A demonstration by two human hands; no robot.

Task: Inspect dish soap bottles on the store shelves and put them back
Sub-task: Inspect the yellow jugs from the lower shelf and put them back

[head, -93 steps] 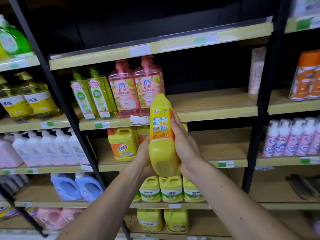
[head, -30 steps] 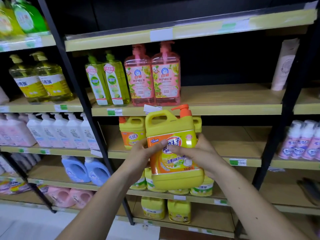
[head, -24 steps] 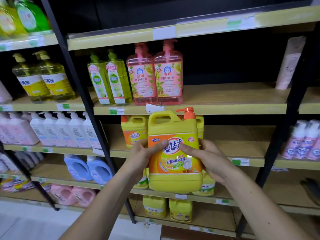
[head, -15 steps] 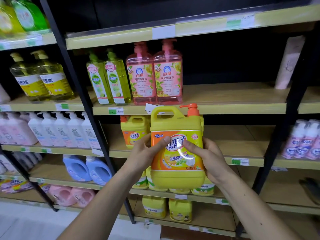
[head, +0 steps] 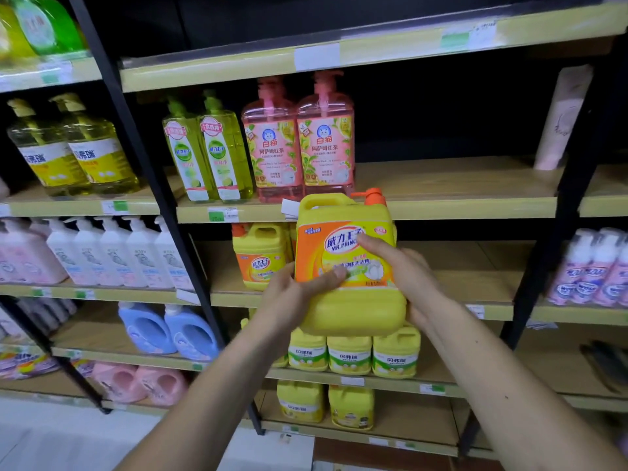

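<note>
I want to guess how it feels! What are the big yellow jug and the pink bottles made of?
Yellow jug: looks like opaque, slightly glossy plastic, with a moulded handle and paper-like label. Pink bottles: probably clear plastic; pink liquid shows through.

shop | shelves (head: 441, 205) of detergent bottles (head: 272, 144) | price tags (head: 222, 214)

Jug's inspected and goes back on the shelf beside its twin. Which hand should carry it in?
Probably the right hand. It wraps the held jug's side and lower corner, facing bare shelf. The left hand sits between the jug and its twin, so it would likely get in the way.
</note>
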